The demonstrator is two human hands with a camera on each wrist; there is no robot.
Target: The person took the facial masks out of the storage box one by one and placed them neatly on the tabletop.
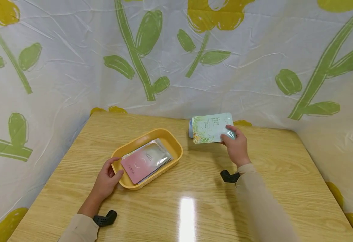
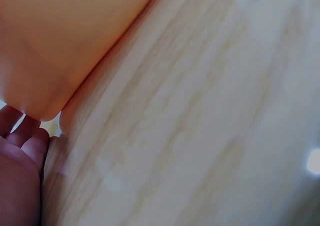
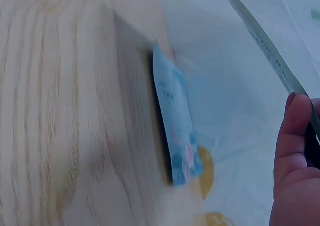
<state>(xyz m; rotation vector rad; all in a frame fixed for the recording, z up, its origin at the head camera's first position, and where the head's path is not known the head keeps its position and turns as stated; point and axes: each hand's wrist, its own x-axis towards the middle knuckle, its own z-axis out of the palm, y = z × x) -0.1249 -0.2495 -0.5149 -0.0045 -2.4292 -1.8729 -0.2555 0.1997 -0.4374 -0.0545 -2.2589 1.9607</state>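
My right hand [image 1: 237,147] pinches a pale green face mask sachet [image 1: 209,127] by its right end, thumb on the printed face. The right wrist view shows this sachet edge-on, held above the table. Below it a light blue sachet [image 3: 175,116] lies near the table's back edge, mostly covered in the head view. With my left hand [image 1: 106,181] I grip the left end of a yellow plastic basket [image 1: 171,143]. Inside the basket, a pink and silver face mask sachet [image 1: 138,164] tops a small stack. In the left wrist view, fingers touch the basket's underside edge.
The basket stands on a wood-grain table [image 1: 158,211], left of the middle. A white sheet with printed flowers [image 1: 243,80] hangs behind the table and along both sides. Black wrist cameras [image 1: 106,219] are strapped to both arms.
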